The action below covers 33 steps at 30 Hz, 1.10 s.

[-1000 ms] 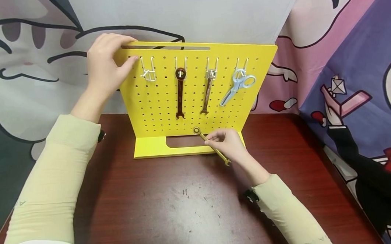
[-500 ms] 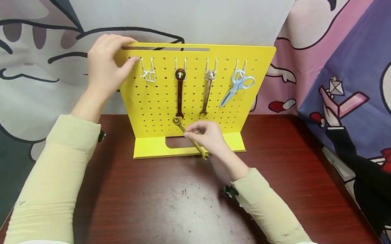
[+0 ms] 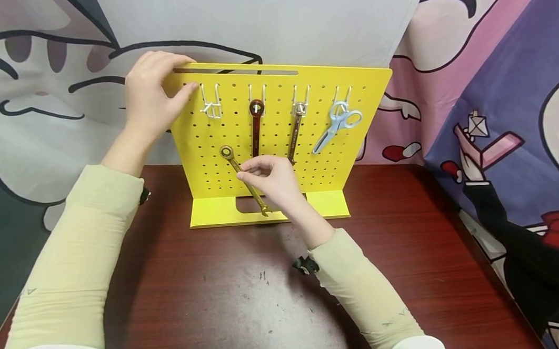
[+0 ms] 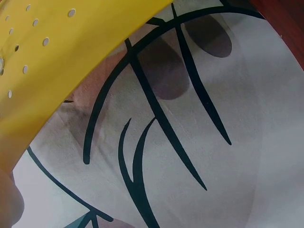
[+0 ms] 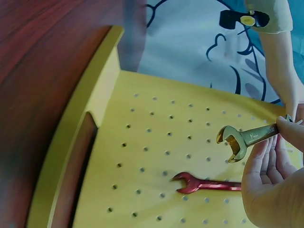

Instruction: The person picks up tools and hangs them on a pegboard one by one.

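Note:
My left hand (image 3: 152, 91) grips the upper left corner of a yellow pegboard (image 3: 370, 96), thumb on the front face and fingers over the top edge. My right hand (image 3: 277, 182) pinches a gold combination wrench (image 3: 251, 189) by its shaft, in front of the board's lower half. The wrench tilts, ring end up to the left, open end down to the right. In the right wrist view the open jaw of this gold wrench (image 5: 237, 140) shows clearly. A white hook (image 3: 212, 108) at the board's upper left holds nothing. A dark red wrench (image 3: 256, 128), partly behind the right hand, hangs beside it.
A silver wrench (image 3: 295, 131) and light blue scissors (image 3: 337, 121) hang on hooks farther right. The board's yellow base (image 3: 210, 212) stands on a dark red-brown table (image 3: 209, 283). Printed cloths (image 3: 67, 101) hang behind and at the right side.
My right hand has moved left and upward with the gold wrench, from the board's lower right to below the left hooks. My left hand keeps its grip on the corner.

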Available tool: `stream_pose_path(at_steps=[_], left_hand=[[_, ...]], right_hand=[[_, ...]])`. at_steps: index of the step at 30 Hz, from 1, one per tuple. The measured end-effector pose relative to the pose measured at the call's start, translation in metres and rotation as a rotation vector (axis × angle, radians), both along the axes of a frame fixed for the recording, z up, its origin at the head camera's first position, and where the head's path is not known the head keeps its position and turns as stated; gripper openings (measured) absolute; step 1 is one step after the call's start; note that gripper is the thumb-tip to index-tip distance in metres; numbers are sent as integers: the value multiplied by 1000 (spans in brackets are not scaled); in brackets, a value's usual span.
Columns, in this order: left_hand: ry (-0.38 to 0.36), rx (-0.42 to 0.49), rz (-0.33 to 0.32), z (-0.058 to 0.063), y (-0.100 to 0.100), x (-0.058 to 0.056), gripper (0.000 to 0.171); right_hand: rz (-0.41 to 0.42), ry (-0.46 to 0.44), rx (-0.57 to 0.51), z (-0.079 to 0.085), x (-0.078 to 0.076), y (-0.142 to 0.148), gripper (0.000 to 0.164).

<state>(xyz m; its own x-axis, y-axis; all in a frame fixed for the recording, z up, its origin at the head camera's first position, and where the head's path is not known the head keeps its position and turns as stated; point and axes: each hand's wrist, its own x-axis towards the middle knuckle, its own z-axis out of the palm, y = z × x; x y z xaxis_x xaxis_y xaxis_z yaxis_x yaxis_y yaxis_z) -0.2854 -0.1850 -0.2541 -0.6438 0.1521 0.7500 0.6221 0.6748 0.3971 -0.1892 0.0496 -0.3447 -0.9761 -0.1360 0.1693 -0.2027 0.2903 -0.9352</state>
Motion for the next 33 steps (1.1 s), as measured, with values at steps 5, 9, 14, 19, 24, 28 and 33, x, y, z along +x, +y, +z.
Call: stream_pose_path(at_steps=[5, 9, 14, 19, 24, 28, 33], left_hand=[[-3, 6, -1, 1, 0, 1, 33], [18, 3, -12, 0, 0, -1, 34], [23, 2, -13, -1, -1, -1, 34], [29, 5, -18, 0, -2, -2, 34], [19, 9, -16, 0, -2, -1, 34], [17, 10, -16, 0, -2, -1, 34], [31, 2, -19, 0, -1, 0, 33]], right_hand=[[18, 34, -35, 13, -4, -13, 15], [21, 61, -49, 24, -8, -22, 16], [21, 94, -57, 35, -12, -31, 17], [12, 102, -79, 42, -18, -37, 18], [-16, 49, -137, 44, -24, -43, 20], [-36, 29, -187, 41, -29, -48, 20], [-73, 12, -209, 38, -34, -54, 20]])
